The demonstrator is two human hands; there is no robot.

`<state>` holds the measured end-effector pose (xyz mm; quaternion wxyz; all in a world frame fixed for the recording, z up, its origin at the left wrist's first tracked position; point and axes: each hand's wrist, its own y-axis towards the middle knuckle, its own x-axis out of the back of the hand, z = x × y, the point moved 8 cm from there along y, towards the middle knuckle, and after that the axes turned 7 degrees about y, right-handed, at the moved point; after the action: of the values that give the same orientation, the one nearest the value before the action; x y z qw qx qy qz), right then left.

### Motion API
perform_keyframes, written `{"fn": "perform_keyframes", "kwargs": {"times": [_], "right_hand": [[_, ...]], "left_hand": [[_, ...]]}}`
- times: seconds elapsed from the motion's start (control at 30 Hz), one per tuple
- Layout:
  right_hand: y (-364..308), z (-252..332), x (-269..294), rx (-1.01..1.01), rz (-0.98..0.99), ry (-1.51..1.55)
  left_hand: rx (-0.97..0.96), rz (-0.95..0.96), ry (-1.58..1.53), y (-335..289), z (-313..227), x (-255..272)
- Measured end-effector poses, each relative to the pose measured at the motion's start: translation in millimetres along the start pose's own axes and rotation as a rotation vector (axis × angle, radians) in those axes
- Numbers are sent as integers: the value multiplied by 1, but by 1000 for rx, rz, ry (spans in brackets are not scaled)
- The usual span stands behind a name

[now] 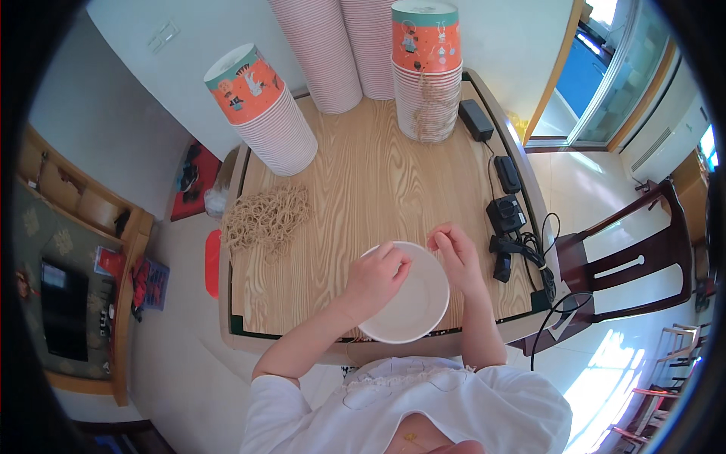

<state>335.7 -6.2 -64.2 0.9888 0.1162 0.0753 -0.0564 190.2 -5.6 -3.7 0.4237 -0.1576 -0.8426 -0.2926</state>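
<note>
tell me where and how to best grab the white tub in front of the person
Probably by the right side of the rim of the white tub, coming from the right: its round mouth faces up, so a thumb could go inside and fingers outside. The left hand covers part of the far-left rim; the right side looks clear.

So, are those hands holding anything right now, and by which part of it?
It cannot be told: the left hand curls over the white paper tub, the right hand near its edge; anything pinched is too small to make out.
</note>
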Motion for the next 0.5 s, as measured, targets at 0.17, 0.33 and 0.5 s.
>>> {"fn": "perform_keyframes", "kwargs": {"times": [0.17, 0.33, 0.5], "right_hand": [[0, -24, -1, -102, -32, 68], [0, -32, -5, -109, -11, -15], [0, -39, -6, -118, 16, -59]], "left_hand": [[8, 70, 102, -3, 4, -10], [-28, 45, 131, -6, 4, -11], [-26, 48, 146, -6, 6, -14]]}}
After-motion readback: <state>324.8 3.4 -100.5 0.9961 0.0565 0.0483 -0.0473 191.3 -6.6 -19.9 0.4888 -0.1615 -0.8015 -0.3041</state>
